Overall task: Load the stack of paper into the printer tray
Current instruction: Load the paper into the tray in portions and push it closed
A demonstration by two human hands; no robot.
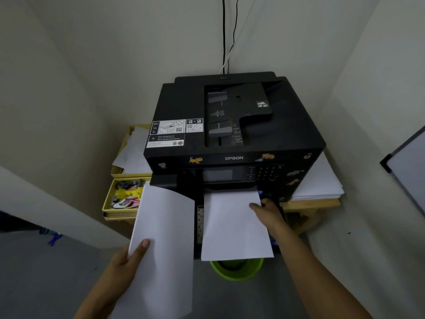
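A black Epson printer stands on a wooden table. Its paper tray is pulled out at the front, and white paper lies in it. My right hand rests on the right edge of that paper, thumb on top. My left hand holds a second stack of white paper left of the tray, thumb on top; the far corner of this stack curls down.
Yellow boxes with small items and loose sheets sit left of the printer. Another paper pile lies to its right. A green bin stands on the floor under the tray. Cables run up the wall.
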